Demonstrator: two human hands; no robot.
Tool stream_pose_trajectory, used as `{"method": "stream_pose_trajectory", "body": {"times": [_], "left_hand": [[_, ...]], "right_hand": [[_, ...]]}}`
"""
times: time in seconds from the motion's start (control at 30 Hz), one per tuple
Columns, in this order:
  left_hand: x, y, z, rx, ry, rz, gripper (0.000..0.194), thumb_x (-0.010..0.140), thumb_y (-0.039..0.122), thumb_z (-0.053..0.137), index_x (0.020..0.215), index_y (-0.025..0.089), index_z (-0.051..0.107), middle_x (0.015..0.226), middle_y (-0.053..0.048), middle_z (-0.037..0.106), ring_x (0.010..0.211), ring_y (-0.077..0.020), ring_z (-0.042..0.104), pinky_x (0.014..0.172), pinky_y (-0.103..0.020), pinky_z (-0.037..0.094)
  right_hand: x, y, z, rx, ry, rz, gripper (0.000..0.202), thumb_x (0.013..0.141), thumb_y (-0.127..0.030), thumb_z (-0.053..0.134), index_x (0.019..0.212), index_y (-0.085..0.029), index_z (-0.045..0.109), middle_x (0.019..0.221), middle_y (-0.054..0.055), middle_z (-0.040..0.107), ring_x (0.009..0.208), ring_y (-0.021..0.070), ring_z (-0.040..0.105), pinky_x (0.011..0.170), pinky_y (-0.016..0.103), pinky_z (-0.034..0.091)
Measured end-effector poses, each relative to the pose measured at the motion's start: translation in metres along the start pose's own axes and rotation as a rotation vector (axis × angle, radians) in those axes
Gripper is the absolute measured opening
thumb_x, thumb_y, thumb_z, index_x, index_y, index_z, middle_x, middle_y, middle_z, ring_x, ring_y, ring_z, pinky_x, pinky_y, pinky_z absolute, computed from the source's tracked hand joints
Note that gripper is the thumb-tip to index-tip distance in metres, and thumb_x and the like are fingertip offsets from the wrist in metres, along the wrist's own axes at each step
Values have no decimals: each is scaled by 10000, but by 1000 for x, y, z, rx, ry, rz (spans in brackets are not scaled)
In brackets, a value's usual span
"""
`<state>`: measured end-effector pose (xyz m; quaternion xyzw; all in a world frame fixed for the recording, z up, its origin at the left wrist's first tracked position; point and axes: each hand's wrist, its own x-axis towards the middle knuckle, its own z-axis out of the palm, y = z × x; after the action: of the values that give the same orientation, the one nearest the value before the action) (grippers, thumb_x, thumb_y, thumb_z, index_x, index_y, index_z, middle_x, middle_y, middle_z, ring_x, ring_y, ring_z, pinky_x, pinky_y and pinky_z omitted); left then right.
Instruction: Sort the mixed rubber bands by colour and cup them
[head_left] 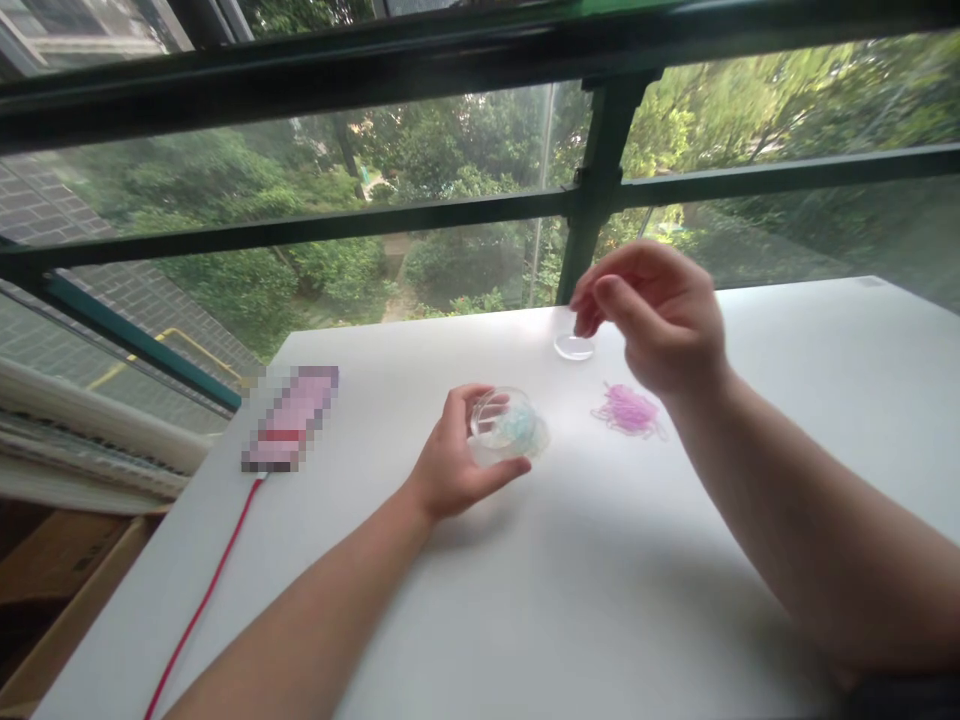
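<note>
My left hand is closed round a small clear round container, its thumb along the near side. Pale blue-green thin loops, like small elastic bands, show in or just behind the container; I cannot tell which. Raised over the table, my right hand has its fingers curled together toward the thumb. Whatever its fingertips hold, if anything, is too small to make out. Just below them lies a clear round lid or dish. A loose pile of pink thin elastic bands rests on the table below the right hand.
The white table stands against a window with a dark green frame. A blurred-out phone lies at the left, with a red cable running off the near edge. Cardboard is below the table's left side.
</note>
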<state>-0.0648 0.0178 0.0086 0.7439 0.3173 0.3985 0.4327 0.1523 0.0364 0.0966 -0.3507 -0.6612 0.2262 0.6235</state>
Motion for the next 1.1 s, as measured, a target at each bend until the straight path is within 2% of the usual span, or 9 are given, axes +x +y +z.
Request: {"method": "stream_pose_trajectory", "body": {"times": [0.1, 0.17, 0.23, 0.33, 0.4, 0.53, 0.7, 0.83, 1.1], "left_hand": [[-5, 5, 0, 51, 35, 30, 727, 648, 265, 761, 1230, 224, 327, 1263, -141, 507, 1162, -257, 517, 983, -438, 419], [-9, 9, 1, 91, 29, 55, 737, 644, 262, 761, 1245, 218, 336, 1250, -142, 516, 1149, -265, 525, 989, -449, 413], [-12, 11, 2, 134, 13, 111, 765, 620, 284, 775, 1253, 214, 351, 1223, -143, 529, 1124, -275, 537, 973, -449, 429], [-14, 13, 5, 184, 7, 167, 814, 602, 311, 783, 1275, 212, 337, 1202, -143, 537, 1101, -281, 551, 944, -441, 458], [-12, 13, 5, 243, 44, 144, 775, 637, 316, 759, 1276, 214, 332, 1198, -138, 540, 1098, -274, 557, 937, -437, 466], [-8, 13, 4, 337, 106, 164, 794, 626, 341, 766, 1277, 209, 330, 1226, -141, 519, 1114, -272, 547, 948, -427, 465], [-4, 13, 0, 404, 116, 167, 755, 634, 352, 760, 1259, 207, 361, 1203, -125, 537, 1081, -255, 572, 937, -404, 470], [-4, 12, -3, 396, 135, 163, 768, 633, 366, 757, 1266, 202, 355, 1217, -132, 535, 1097, -262, 567, 938, -403, 468], [-5, 14, -2, 367, 123, 121, 754, 636, 379, 753, 1262, 215, 364, 1218, -134, 531, 1101, -272, 561, 932, -407, 466]], "right_hand": [[-5, 8, -44, -223, -9, 24, 126, 853, -284, 544, 847, -166, 588, 722, 30, 614, 595, 131, 590, 535, 268, 490], [-16, 19, -72, -518, -77, 73, 139, 868, -249, 492, 869, -166, 605, 774, 54, 628, 652, 160, 613, 572, 297, 503], [-31, 28, -95, -836, -241, 53, 167, 856, -206, 475, 905, -173, 630, 892, 84, 648, 752, 194, 629, 661, 338, 510], [-55, 32, -113, -1074, -473, 65, 255, 863, -196, 436, 1038, -195, 623, 1081, 99, 635, 904, 234, 627, 763, 372, 504], [-66, 29, -114, -1116, -537, 71, 295, 876, -244, 435, 1123, -205, 590, 1149, 98, 614, 964, 246, 617, 795, 383, 505], [-78, 26, -103, -1104, -550, 39, 407, 864, -356, 480, 1236, -195, 518, 1219, 113, 578, 1062, 259, 578, 877, 401, 491], [-87, 47, -84, -1092, -640, 23, 622, 796, -458, 566, 1319, -149, 433, 1335, 165, 471, 1212, 313, 457, 968, 460, 433], [-92, 60, -74, -1043, -638, 47, 437, 832, -399, 531, 1208, -177, 521, 1249, 138, 533, 1143, 280, 502, 924, 430, 462], [-94, 61, -68, -997, -538, -39, 172, 846, -284, 510, 959, -211, 617, 1008, 103, 607, 926, 244, 548, 803, 390, 476]]}}
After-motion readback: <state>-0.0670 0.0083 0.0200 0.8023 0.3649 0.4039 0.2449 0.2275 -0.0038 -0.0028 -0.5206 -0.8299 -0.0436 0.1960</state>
